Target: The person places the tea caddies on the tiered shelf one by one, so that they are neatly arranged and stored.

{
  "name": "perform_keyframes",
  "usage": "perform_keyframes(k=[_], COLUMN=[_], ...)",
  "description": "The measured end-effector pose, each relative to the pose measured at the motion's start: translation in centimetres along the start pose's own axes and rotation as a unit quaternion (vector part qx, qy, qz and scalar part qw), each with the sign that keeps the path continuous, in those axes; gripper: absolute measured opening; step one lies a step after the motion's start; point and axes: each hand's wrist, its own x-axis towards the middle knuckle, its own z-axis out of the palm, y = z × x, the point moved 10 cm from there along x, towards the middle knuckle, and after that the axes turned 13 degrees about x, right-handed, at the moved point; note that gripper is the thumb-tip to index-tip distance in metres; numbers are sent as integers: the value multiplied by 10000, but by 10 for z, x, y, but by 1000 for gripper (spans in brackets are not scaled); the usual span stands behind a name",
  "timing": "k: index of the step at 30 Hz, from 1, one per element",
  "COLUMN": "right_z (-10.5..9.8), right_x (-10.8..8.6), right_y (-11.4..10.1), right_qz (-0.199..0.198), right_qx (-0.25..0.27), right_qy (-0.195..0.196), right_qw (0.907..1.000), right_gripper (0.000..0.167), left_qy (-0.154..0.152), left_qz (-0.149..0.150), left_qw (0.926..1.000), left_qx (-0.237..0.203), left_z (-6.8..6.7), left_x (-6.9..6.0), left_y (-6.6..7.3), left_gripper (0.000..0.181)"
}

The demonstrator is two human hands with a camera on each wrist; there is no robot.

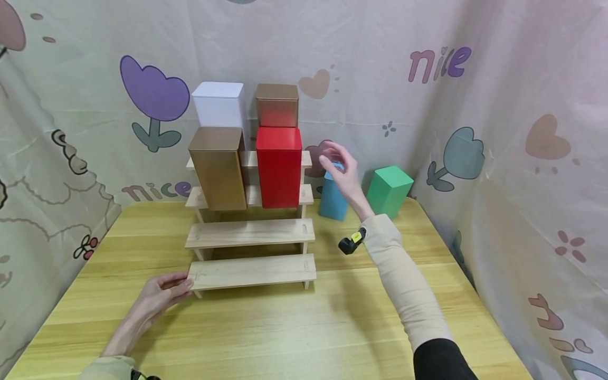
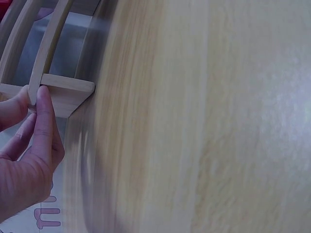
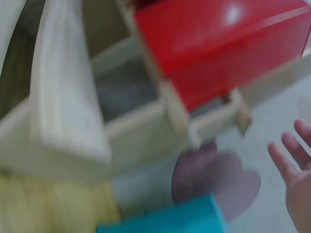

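Observation:
A tiered wooden shelf (image 1: pixel 252 232) stands on the table. My left hand (image 1: pixel 163 296) pinches the left end of its lowest step between thumb and fingers, which the left wrist view shows closely. On the upper tiers stand a white box (image 1: pixel 218 108), a brown metallic box (image 1: pixel 277 105), a gold box (image 1: pixel 218 171) and a red box (image 1: pixel 279 169). My right hand (image 1: pixel 347 177) hovers right of the shelf with loosely bent fingers and nothing in it. Behind it, partly hidden, is a blue box (image 1: pixel 333 203). In the right wrist view the fingers (image 3: pixel 286 158) are apart from the red box.
A green box (image 1: pixel 389 190) stands tilted-looking at the back right of the table (image 1: pixel 285 332). The two lower shelf steps carry no boxes. A printed curtain (image 1: pixel 370 31) hangs behind and on both sides.

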Motion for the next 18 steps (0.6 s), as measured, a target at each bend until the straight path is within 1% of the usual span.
perform_keyframes(k=[2, 5, 7, 9, 12, 14, 16, 18], right_z=[-16, -37, -50, -61, -73, -77, -79, -79], right_x=[-3, -9, -15, -21, -29, -33, -36, -39], right_y=[11, 30, 44, 57, 74, 83, 91, 97], right_qz=[125, 399, 673, 1024, 1485, 1701, 1873, 2001], right_qx=[-324, -974, -1410, -1834, -2346, -2591, -2731, -2785], right_qy=[217, 309, 345, 354, 248, 80, -129, -301], right_qw=[9992, 9940, 9871, 9770, 9604, 9507, 9435, 9389], right_gripper=[43, 47, 52, 59, 70, 76, 81, 84], left_qy=[5, 27, 43, 60, 61, 64, 64, 78], left_qz=[9, 22, 23, 24, 50, 70, 88, 80], left_qw=[10000, 10000, 10000, 10000, 10000, 10000, 9999, 9999], left_qx=[-16, -34, -35, -47, -16, -3, 28, 5], left_z=[0, 0, -1, -1, -1, 0, 0, 0], left_x=[0, 0, 0, 0, 0, 1, 0, 0], left_y=[0, 1, 1, 0, 1, 1, 2, 2], left_gripper=[66, 64, 63, 63, 63, 63, 64, 64])
